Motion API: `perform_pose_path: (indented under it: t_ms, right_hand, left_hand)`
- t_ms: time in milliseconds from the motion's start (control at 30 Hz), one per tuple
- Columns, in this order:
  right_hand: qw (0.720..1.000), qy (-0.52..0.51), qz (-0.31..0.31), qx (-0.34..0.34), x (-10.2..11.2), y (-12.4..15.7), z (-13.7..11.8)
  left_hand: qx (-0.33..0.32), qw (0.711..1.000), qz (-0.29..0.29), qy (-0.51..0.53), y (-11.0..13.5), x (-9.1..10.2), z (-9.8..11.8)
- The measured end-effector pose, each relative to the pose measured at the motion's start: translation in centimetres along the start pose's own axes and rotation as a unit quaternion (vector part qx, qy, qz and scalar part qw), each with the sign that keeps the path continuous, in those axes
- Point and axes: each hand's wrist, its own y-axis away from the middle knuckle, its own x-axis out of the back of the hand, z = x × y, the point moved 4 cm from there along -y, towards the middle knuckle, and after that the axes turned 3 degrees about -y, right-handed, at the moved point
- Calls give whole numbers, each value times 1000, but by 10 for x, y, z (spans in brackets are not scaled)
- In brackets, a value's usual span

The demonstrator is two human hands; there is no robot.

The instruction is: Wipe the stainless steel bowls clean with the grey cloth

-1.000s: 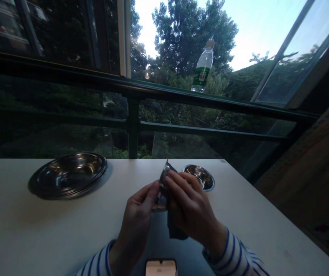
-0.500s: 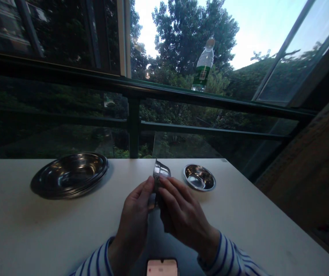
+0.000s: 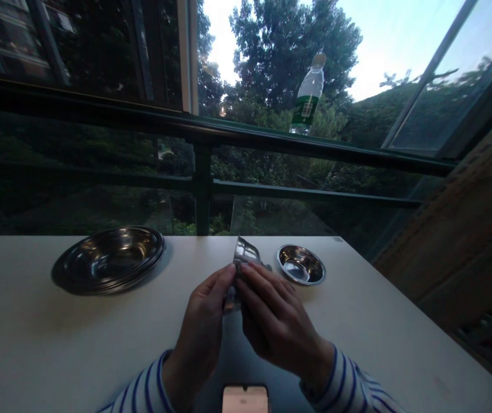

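Observation:
A small shiny metal bowl stands tipped on its side above the table's middle, partly covered by fingers. My left hand grips it from the left, thumb at the near rim. From the right, my right hand closes over a greyish, rough scrap that looks like a steel wool scrubber, pressing it against the bowl. Most of that scrap is hidden under the fingers. Just right of the hands sits another small metal bowl, upright on the table.
To the left, a stack of wide metal basins rests on the white table. A phone lies at the near edge between my forearms. Behind the table runs a dark railing, with a plastic bottle standing on it.
My right hand's fingers have shifted slightly over the bowl, and a bit of the grey scrubber now shows beyond them. The whole view has moved a little; the bowl stays gripped.

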Motion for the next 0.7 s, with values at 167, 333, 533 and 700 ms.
perform_pose_path:
  t_ms: [167,333,533,700]
  right_hand:
    - [999,6,-35,16,-5,0,-1]
    - [999,-8,-31,4,0,-2,7]
    - [998,-37,-19,-38,5,-3,9]
    - [998,-50,-18,-36,9,-5,14]
  left_hand:
    - [8,999,-14,31,-2,1,1]
    - [14,1000,-8,24,0,0,-2]
    - [15,1000,-13,9,0,0,-4]
    - [11,1000,-21,-18,1,1,-6]
